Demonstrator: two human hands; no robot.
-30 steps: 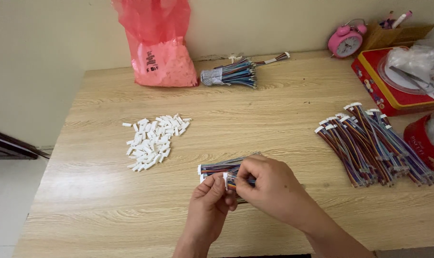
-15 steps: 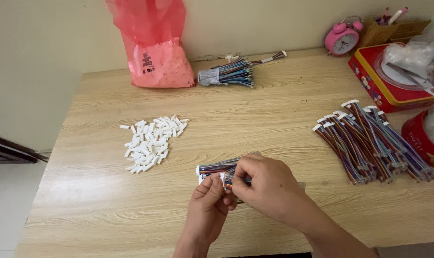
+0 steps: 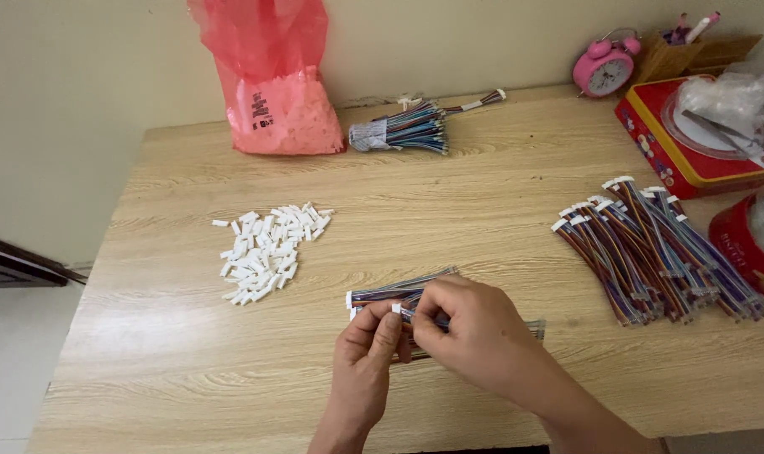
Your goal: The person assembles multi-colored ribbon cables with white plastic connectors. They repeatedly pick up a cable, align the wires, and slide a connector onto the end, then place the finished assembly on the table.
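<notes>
Small white connector [image 3: 395, 308] pinched between left hand [image 3: 367, 353] and right hand [image 3: 470, 336] fingertips, near the table's [image 3: 499, 202] front edge, over a wire bundle [image 3: 399, 294]. Probably being seated on a wire end; view's tight. Light, stiff, slippery: grip its sides. Loose connectors [image 3: 267, 249] lie to the left.

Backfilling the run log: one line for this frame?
left hand: pinches white connector | right hand: grips wire | on wooden table

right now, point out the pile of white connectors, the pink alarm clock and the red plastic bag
pile of white connectors [image 3: 268, 250], head view, middle of the heap
pink alarm clock [image 3: 605, 74], head view, on its round dial
red plastic bag [image 3: 277, 92], head view, middle of its bulging front
</notes>
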